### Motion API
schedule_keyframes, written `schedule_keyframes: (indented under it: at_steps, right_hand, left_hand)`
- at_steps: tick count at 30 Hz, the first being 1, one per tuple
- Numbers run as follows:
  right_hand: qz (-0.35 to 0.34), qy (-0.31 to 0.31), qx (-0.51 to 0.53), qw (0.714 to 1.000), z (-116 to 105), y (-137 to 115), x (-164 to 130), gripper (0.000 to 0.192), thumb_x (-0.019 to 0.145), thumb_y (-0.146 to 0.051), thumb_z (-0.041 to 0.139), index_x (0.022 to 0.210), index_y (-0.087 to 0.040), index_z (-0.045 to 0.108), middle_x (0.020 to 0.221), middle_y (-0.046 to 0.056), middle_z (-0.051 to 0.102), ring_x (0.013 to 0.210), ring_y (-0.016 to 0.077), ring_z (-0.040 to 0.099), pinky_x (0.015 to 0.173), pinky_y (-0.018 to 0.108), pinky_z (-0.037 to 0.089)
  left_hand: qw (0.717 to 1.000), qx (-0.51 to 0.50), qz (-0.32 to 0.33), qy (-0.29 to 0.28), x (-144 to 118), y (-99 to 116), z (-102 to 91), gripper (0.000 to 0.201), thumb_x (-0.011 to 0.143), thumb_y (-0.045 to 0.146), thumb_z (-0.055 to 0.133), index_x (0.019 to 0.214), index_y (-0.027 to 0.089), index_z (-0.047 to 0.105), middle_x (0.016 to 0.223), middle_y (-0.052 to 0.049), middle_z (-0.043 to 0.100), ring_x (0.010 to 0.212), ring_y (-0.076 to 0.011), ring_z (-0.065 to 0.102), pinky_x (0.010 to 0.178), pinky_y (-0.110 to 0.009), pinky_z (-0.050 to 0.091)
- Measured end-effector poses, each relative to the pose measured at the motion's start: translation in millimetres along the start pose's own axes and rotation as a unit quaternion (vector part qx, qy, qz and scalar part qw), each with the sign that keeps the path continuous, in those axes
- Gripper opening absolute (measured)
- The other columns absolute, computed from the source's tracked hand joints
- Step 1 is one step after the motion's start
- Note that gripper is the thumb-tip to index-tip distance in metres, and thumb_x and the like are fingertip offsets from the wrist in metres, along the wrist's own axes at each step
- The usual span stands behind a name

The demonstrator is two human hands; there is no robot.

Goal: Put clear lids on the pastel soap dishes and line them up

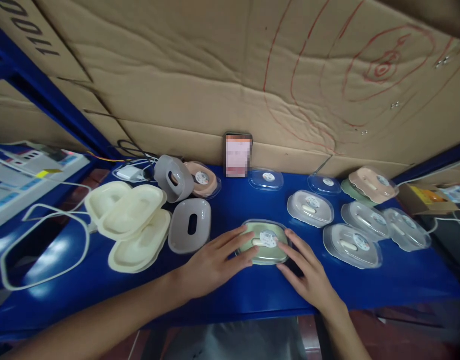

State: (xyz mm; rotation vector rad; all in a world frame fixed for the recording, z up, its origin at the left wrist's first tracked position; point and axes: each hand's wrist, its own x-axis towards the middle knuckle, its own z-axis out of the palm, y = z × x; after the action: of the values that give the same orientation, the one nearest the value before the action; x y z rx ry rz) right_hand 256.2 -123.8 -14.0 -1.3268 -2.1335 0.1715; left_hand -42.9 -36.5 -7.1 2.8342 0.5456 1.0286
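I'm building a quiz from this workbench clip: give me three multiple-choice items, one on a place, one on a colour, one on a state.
1. Where does the phone stand?
A. propped against the cardboard wall
B. flat by the bench's front edge
C. on the cream trays

2. What colour is the lidded box between the hands?
A. pink
B. green
C. grey

3. How do the left hand and right hand meet that box?
A. both lift it high
B. fingers rest at its sides while it sits on the blue bench
C. neither is near it

Answers: 1 A, it leans upright at the back; 2 B, pale green under a clear lid; 3 B, fingertips touch both edges.
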Motion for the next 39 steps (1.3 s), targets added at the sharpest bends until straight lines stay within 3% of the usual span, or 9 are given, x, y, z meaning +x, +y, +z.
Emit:
schedule_keyframes:
  at_steps: [9,15,21,27,33,36,39]
  right_hand:
    - [-0.017,-0.007,-0.034,0.999,1,1,-1,0.066,0.103,-0.023,0.071,0.164,-0.035,0.049,0.164,0.009,0.056,0.154,0.0328,0.052,0.119,0.056,0.057]
    - [-0.032,-0.024,-0.064,0.997,2,-2,-1,0.066,0.105,-0.026,0.069,0.166,-0.037,0.046,0.164,0.009,0.056,0.154,0.0335,0.052,0.118,0.055,0.058]
    - [-0.005,-0.024,-0.051,0.998,10,-4,-1,0.059,0.106,-0.037,0.067,0.163,-0.034,0.05,0.165,0.013,0.054,0.15,0.0334,0.056,0.112,0.051,0.062]
    - [0.007,-0.017,-0.036,0.999,11,-2,-3,0.057,0.108,-0.033,0.063,0.163,-0.037,0.049,0.167,0.011,0.051,0.149,0.0307,0.058,0.114,0.044,0.061]
    - [-0.005,0.096,-0.074,0.993,-2,5,-8,0.064,0.103,-0.023,0.071,0.163,-0.036,0.052,0.163,0.009,0.056,0.143,0.0317,0.064,0.115,0.044,0.061]
    - [0.011,0.176,-0.144,0.974,-27,20,-14,0.07,0.097,-0.021,0.078,0.161,-0.037,0.054,0.161,0.007,0.059,0.139,0.0316,0.067,0.119,0.046,0.058]
    - [0.05,0.256,-0.225,0.939,-66,50,-23,0.07,0.093,-0.028,0.085,0.158,-0.034,0.059,0.156,0.008,0.064,0.139,0.0349,0.067,0.124,0.054,0.051]
  left_hand:
    - [1.0,0.029,0.01,-0.006,6,2,-3.6,0.026,0.103,0.023,0.072,0.128,0.016,0.069,0.133,-0.013,0.074,0.131,-0.0281,0.07,0.109,-0.043,0.064]
    - [0.998,0.045,0.004,-0.049,6,-1,-3.3,0.027,0.098,0.027,0.08,0.12,0.016,0.069,0.127,-0.014,0.074,0.127,-0.0308,0.07,0.106,-0.045,0.065]
    - [0.998,0.05,0.008,-0.025,4,-1,1.4,0.023,0.097,0.023,0.08,0.117,0.016,0.07,0.125,-0.013,0.074,0.126,-0.0301,0.07,0.105,-0.044,0.065]
    - [1.0,0.021,0.006,0.005,1,-6,4.3,0.024,0.096,0.025,0.081,0.116,0.017,0.07,0.124,-0.012,0.073,0.123,-0.0286,0.072,0.106,-0.041,0.066]
    - [1.0,0.017,-0.007,0.025,-2,3,-3.2,0.034,0.1,0.015,0.068,0.134,0.018,0.067,0.152,-0.02,0.057,0.142,-0.0315,0.06,0.114,-0.043,0.06]
    - [1.0,0.009,-0.003,0.015,-1,7,-7.8,0.038,0.099,0.01,0.065,0.136,0.018,0.067,0.153,-0.02,0.056,0.143,-0.0305,0.058,0.115,-0.043,0.059]
    - [1.0,-0.006,0.004,-0.027,1,7,-8.5,0.039,0.098,0.01,0.064,0.136,0.019,0.067,0.149,-0.017,0.06,0.136,-0.0283,0.062,0.112,-0.041,0.06]
